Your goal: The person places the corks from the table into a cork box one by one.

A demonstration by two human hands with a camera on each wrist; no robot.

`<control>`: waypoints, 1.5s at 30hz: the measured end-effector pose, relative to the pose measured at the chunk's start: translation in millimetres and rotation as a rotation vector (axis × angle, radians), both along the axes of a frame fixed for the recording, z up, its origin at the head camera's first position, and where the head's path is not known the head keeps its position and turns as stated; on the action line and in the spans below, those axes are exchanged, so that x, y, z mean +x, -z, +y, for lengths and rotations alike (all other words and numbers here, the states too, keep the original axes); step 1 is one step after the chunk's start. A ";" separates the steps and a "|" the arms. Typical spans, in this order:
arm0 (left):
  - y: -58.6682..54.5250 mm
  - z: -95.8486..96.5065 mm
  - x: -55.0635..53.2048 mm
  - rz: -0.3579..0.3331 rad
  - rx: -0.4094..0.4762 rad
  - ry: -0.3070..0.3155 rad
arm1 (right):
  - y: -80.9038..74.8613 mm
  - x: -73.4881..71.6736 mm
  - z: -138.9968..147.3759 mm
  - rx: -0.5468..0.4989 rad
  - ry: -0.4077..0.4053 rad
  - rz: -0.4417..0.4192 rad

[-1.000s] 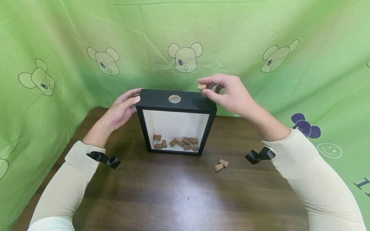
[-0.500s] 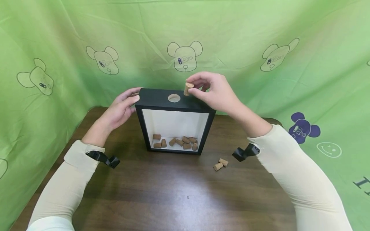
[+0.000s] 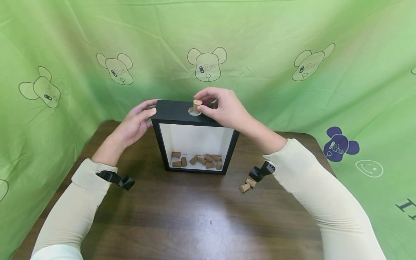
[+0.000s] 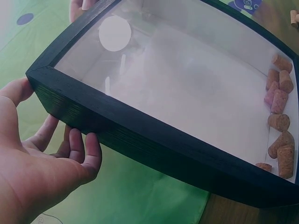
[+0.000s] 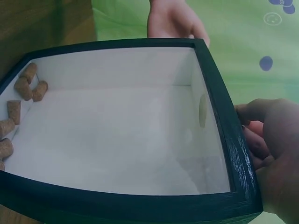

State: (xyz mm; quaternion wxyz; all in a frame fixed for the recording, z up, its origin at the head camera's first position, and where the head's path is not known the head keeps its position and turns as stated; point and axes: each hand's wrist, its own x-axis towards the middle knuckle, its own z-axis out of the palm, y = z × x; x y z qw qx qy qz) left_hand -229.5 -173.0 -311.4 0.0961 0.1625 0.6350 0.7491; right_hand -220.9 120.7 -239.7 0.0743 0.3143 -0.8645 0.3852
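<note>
A black shadow-box frame [image 3: 177, 122] with a clear front and white inside stands upright on the table. A round hole [image 3: 193, 112] opens in its top. My right hand [image 3: 225, 108] pinches a cork [image 3: 196, 104] upright between thumb and fingers, its lower end right at the hole. In the right wrist view the frame's edge hides that cork. My left hand [image 3: 131, 124] holds the frame's upper left corner, with thumb at the corner and fingers [image 4: 92, 151] against the side. Several corks [image 3: 201, 160] lie on the frame's floor behind the front pane.
Two loose corks [image 3: 247, 185] touch each other on the brown wooden table [image 3: 162, 213], right of the frame and near the right wrist's camera [image 3: 260, 171]. A green curtain [image 3: 260, 43] with bear prints hangs behind and at both sides.
My right hand has moved left across the frame's top, carrying the cork from the right end to the hole. My left hand and the frame stay in place.
</note>
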 end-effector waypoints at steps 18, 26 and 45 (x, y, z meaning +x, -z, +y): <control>0.2 0.9 0.4 0.001 0.040 -0.001 | -4.2 11.2 36.5 0.100 0.022 0.052; 0.0 0.7 1.1 0.006 0.046 -0.005 | -2.9 22.6 78.8 0.080 0.096 0.080; -0.3 0.3 1.3 -0.004 0.035 -0.006 | 58.9 59.2 171.7 0.046 0.215 -0.037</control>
